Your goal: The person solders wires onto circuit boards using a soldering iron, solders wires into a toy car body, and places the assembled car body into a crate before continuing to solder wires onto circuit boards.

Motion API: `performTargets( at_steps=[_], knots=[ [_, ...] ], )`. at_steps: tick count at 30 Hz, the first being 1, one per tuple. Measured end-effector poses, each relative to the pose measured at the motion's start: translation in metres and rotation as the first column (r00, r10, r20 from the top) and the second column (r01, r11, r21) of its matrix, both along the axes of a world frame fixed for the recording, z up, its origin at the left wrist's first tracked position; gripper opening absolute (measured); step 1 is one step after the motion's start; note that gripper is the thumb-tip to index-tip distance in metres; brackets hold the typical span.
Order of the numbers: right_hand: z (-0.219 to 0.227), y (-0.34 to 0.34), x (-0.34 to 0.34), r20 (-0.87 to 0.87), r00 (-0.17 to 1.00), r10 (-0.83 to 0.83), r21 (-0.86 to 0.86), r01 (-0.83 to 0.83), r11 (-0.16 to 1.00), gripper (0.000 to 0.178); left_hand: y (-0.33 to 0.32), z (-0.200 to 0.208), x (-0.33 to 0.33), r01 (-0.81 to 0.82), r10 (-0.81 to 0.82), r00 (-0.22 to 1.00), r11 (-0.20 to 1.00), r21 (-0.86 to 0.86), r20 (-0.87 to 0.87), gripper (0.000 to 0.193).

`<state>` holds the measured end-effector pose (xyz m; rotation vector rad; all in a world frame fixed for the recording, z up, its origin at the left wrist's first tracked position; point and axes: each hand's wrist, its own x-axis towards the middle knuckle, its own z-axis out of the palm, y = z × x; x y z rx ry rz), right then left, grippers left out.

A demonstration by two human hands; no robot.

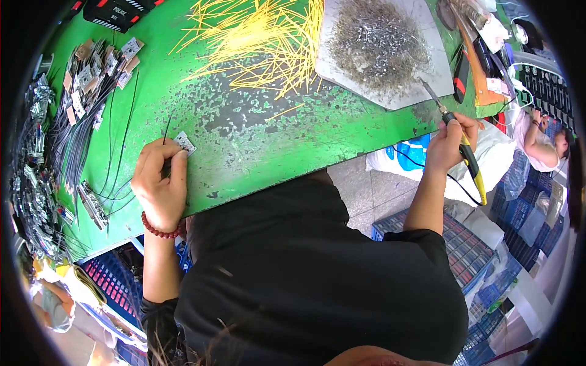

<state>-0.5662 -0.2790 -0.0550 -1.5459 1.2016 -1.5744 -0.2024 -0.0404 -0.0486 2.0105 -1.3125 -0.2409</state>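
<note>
My left hand (160, 180), a string of red beads at its wrist, pinches a small whitish circuit board (185, 144) against the green table (244, 155). A thin black wire (166, 127) rises near the pinching fingers; whether it joins the board I cannot tell. On the right, my right hand (450, 145) grips a black and yellow soldering iron (469, 160). Its metal tip points up and left, at the near edge of a pale board (390, 100). Grey wire clippings and dark residue (381, 46) are heaped on that board.
Yellow wires (259, 39) lie scattered at the far middle. Small boards with black wires (85, 79) are bunched at the left, beside metallic connectors (38, 165). A black tool box (116, 12) stands far left. Blue crates (455, 244) sit below, right; another person (540, 143) is beyond.
</note>
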Motion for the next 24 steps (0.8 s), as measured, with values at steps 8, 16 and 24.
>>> performTargets(
  at_steps=[8, 16, 24],
  knots=[
    [-0.019, -0.006, -0.003, 0.022, 1.0, 0.006, 0.047, -0.007, 0.999, 0.006, 0.001, 0.0, 0.0, 0.019, -0.019, 0.999, 1.0, 0.001, 0.037, 0.008],
    [-0.016, -0.012, 0.001, 0.087, 0.995, -0.056, 0.057, 0.051, 0.997, 0.005, -0.002, 0.0, -0.002, 0.018, -0.018, 0.999, 1.0, 0.006, 0.028, 0.007],
    [-0.021, -0.015, -0.012, 0.158, 0.987, 0.029, 0.101, -0.046, 0.994, 0.006, 0.001, 0.0, -0.001, 0.012, -0.012, 1.0, 1.0, 0.0, 0.015, 0.007]
  ],
)
